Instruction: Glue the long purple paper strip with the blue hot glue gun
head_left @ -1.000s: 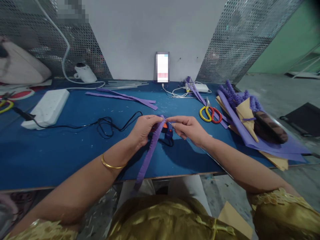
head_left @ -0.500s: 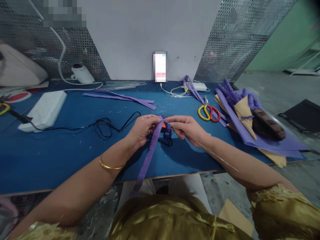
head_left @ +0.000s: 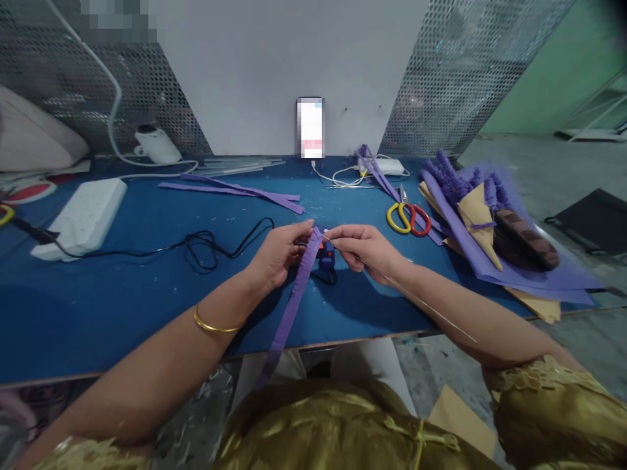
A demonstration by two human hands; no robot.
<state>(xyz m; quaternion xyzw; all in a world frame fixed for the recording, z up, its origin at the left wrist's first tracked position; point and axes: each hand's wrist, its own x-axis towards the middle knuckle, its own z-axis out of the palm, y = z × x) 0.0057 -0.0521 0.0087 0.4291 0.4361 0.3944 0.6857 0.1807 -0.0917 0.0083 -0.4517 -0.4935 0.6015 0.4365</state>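
A long purple paper strip [head_left: 294, 300] hangs down past the table edge towards my lap, its top end pinched by my left hand [head_left: 281, 251]. My right hand [head_left: 365, 248] is closed on a thin wire [head_left: 431, 305], which runs back along my forearm. The wire's front end meets the top of the strip between both hands. Just beneath the fingers lies a blue glue gun [head_left: 326, 258] with orange parts, partly hidden by the strip and my hands.
Purple strips [head_left: 235, 190] lie behind my left hand. Scissors [head_left: 409, 219] with yellow and red handles rest to the right, beside a purple flower bouquet [head_left: 480, 215] on wrapping paper. A white power strip [head_left: 83, 219], black cord [head_left: 210, 248] and lit phone [head_left: 310, 127] are also there.
My left fingertips have shifted slightly on the strip's top, leaving more of its end showing. The hands stay close together; the whole view has moved a little.
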